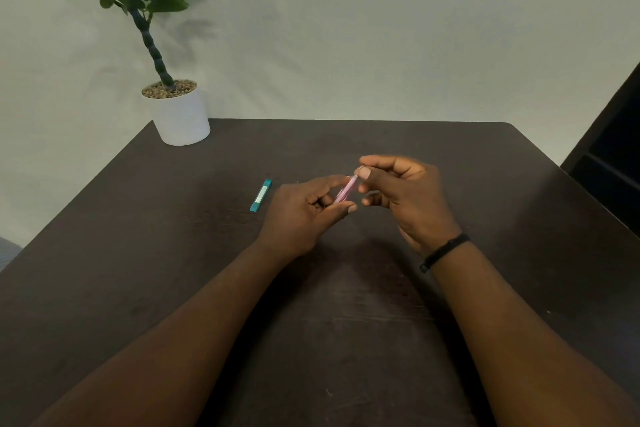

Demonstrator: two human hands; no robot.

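Note:
A slim pink translucent pen-like stick (346, 189) is held between both hands above the middle of the dark table (173, 253). My left hand (304, 211) grips its lower end between thumb and curled fingers. My right hand (401, 194) pinches its upper tip with thumb and forefinger; a black band sits on that wrist. A small teal flat case (260, 195) lies on the table just left of my left hand, untouched.
A white pot with pebbles and a green plant (178, 114) stands at the table's far left corner against the pale wall. A dark piece of furniture (613, 163) stands beyond the table's right edge.

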